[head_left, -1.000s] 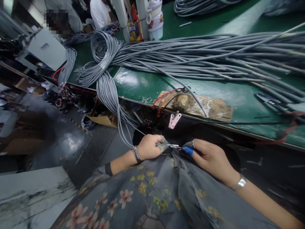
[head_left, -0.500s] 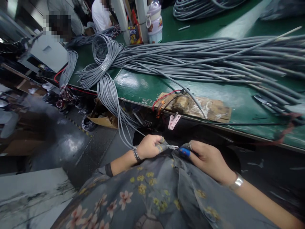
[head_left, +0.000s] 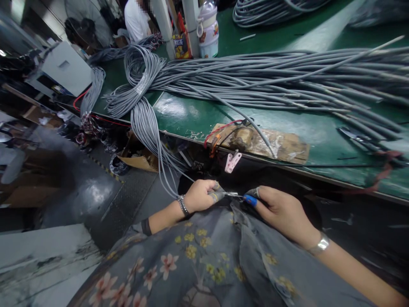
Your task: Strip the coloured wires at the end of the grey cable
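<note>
Close to my apron, my left hand pinches a grey cable near its stripped end, where pale and silvery strands stick out to the right. Facing it, my right hand has thumb and forefinger pressed together on the thin tip of those strands; a blue covering wraps one fingertip, and other fingertips wear grey covers. From the left hand the cable runs back toward the hanging part of a grey cable bundle at the bench edge.
The green bench carries a long spread of grey cables. At its front edge are a taped wooden block and a pink clip. Cutters lie right; a lidded bottle stands behind. A person is at the far left.
My right hand has shifted slightly to the right, widening the gap between the hands so more of the thin strands shows. The left hand stays nearly still.
</note>
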`<state>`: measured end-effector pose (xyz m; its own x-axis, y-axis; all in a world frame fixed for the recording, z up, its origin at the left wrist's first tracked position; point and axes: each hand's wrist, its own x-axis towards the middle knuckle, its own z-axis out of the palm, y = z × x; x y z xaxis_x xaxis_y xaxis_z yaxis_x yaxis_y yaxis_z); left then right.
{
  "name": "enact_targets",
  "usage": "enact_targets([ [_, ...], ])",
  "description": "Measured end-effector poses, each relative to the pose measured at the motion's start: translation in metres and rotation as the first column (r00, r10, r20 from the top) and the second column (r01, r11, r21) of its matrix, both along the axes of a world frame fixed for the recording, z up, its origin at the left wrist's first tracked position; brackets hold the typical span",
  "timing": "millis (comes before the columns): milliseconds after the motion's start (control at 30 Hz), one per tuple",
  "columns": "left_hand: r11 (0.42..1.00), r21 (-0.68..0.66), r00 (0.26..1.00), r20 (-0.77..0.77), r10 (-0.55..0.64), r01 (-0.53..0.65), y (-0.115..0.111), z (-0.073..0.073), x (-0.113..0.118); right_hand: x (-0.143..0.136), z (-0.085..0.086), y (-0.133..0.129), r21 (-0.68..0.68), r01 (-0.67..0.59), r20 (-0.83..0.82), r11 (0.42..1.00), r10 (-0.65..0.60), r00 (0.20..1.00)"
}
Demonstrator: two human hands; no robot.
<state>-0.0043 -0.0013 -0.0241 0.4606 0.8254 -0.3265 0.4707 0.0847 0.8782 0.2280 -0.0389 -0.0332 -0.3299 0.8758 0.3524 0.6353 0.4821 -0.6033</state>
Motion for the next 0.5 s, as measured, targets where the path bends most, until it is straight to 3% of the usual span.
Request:
enact_targets([
  [167, 1.000, 0.009, 1.000, -0.013, -0.028, 0.028, -0.002, 0.004, 0.003, -0.003, -0.005, -0.001, -0.158, -0.070, -0.184, 0.985, 0.040, 0.982],
  [300, 0.995, 0.073, 0.996, -0.069, -0.064, 0.069, -0.003, 0.009, 0.006, -0.011, -0.011, 0.001, -0.220, 0.097, -0.221, 0.971, -0.147, 0.964],
  [367, 0.993, 0.080, 0.994, -0.067, -0.085, 0.090, -0.002, 0.011, 0.007, -0.014, -0.008, 0.001, -0.213, 0.132, -0.208, 0.968, -0.177, 0.962],
  [500, 0.987, 0.140, 0.976, -0.210, -0.052, 0.083, 0.004, 0.011, 0.006, -0.014, 0.011, -0.001, -0.235, -0.100, -0.315, 0.967, 0.021, 0.949],
])
